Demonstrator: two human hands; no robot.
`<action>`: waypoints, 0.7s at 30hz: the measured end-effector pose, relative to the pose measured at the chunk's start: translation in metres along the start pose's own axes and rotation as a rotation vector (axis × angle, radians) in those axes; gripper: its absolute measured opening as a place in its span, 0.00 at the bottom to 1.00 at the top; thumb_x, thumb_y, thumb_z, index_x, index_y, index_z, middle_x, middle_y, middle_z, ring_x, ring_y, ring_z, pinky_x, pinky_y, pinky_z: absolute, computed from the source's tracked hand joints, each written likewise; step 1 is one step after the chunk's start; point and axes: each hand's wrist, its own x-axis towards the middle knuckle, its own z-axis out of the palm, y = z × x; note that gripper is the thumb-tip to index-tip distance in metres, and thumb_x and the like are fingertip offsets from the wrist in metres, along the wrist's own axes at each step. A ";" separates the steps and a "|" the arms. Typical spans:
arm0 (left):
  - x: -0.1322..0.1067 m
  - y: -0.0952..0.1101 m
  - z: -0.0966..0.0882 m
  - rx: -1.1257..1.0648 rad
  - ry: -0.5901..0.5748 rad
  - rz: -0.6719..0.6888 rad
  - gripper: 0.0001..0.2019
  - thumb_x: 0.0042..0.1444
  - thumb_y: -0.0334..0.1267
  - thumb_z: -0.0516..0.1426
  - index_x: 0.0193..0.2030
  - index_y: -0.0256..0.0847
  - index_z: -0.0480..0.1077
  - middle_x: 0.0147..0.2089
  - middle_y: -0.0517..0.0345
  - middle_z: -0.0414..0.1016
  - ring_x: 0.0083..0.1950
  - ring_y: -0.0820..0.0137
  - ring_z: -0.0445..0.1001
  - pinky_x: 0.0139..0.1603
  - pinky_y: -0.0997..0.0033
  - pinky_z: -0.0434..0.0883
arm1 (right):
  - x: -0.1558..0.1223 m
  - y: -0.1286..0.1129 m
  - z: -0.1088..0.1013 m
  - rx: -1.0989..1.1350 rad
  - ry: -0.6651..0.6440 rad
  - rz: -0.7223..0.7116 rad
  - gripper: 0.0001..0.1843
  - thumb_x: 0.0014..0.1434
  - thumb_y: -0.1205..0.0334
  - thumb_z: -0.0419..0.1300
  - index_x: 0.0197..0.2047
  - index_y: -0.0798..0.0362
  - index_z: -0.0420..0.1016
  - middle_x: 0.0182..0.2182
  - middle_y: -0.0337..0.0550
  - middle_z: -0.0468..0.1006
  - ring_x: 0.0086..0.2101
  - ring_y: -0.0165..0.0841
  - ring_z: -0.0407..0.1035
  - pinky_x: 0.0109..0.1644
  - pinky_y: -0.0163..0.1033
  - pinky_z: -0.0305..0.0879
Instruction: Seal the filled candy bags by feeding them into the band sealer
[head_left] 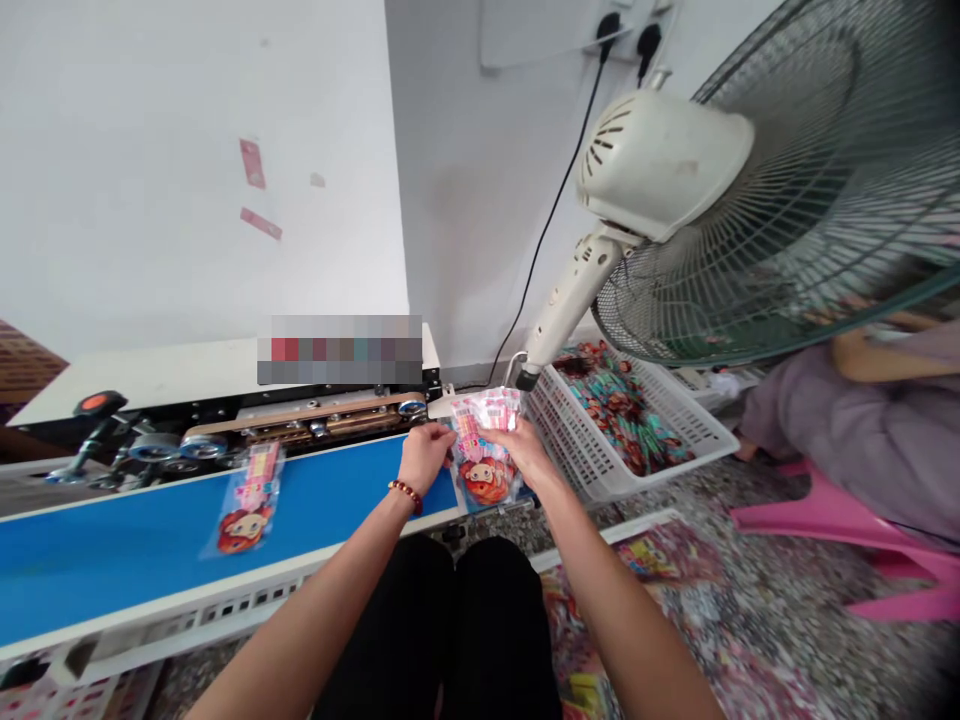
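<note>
Both my hands hold a clear plastic packet (486, 468) printed with a cartoon face, at the right end of the blue conveyor belt (127, 545). My left hand (424, 452), with a bead bracelet on the wrist, pinches the packet's upper left edge. My right hand (525, 448) grips its upper right side, fingers closed. A second packet of the same kind (247, 500) lies flat on the belt further left, under the sealing machine's rollers (315, 418).
A white basket (675, 440) full of wrapped sweets stands to the right of the machine. A standing fan (720, 200) leans over it. Another person in purple sits on a pink stool (847, 520) at right. More packets lie on a tray (660, 555) on the floor.
</note>
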 end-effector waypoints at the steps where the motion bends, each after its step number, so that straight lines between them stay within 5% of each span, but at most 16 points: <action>1: 0.002 -0.002 -0.004 -0.017 0.014 -0.022 0.08 0.57 0.35 0.59 0.27 0.38 0.73 0.20 0.61 0.71 0.19 0.74 0.69 0.24 0.77 0.61 | 0.000 0.000 0.000 -0.015 0.003 -0.001 0.22 0.37 0.52 0.75 0.37 0.49 0.82 0.37 0.43 0.86 0.40 0.45 0.79 0.48 0.46 0.73; 9: 0.015 -0.015 -0.043 0.149 0.062 -0.094 0.10 0.53 0.40 0.61 0.24 0.38 0.74 0.13 0.60 0.65 0.17 0.73 0.62 0.21 0.76 0.58 | 0.005 0.007 -0.002 -0.020 0.010 0.018 0.23 0.36 0.50 0.75 0.37 0.48 0.81 0.35 0.43 0.86 0.36 0.44 0.79 0.43 0.45 0.73; 14: 0.006 -0.026 -0.086 0.312 0.109 -0.102 0.09 0.55 0.40 0.58 0.28 0.39 0.76 0.17 0.55 0.70 0.22 0.67 0.69 0.25 0.71 0.62 | 0.005 0.007 -0.001 -0.031 -0.001 0.010 0.23 0.37 0.49 0.74 0.38 0.47 0.82 0.37 0.42 0.86 0.37 0.45 0.79 0.44 0.46 0.73; 16: -0.008 -0.031 -0.099 0.406 0.244 -0.058 0.09 0.56 0.41 0.59 0.36 0.38 0.77 0.25 0.52 0.76 0.29 0.62 0.75 0.29 0.69 0.67 | 0.004 0.007 0.000 -0.034 0.007 0.009 0.23 0.37 0.49 0.75 0.37 0.48 0.82 0.36 0.43 0.86 0.37 0.44 0.79 0.44 0.46 0.73; 19: -0.033 -0.029 -0.091 0.496 0.539 0.158 0.18 0.58 0.44 0.59 0.53 0.38 0.73 0.45 0.45 0.79 0.44 0.57 0.79 0.38 0.66 0.71 | 0.004 0.005 0.001 -0.016 0.021 0.015 0.25 0.35 0.49 0.75 0.37 0.51 0.81 0.35 0.43 0.85 0.36 0.44 0.79 0.43 0.45 0.73; 21: -0.041 -0.022 -0.066 0.476 0.452 0.255 0.15 0.62 0.44 0.57 0.51 0.40 0.73 0.47 0.46 0.79 0.44 0.59 0.79 0.41 0.67 0.71 | 0.003 0.003 0.002 -0.008 0.026 0.020 0.26 0.34 0.49 0.76 0.37 0.52 0.81 0.34 0.44 0.85 0.35 0.44 0.79 0.42 0.45 0.73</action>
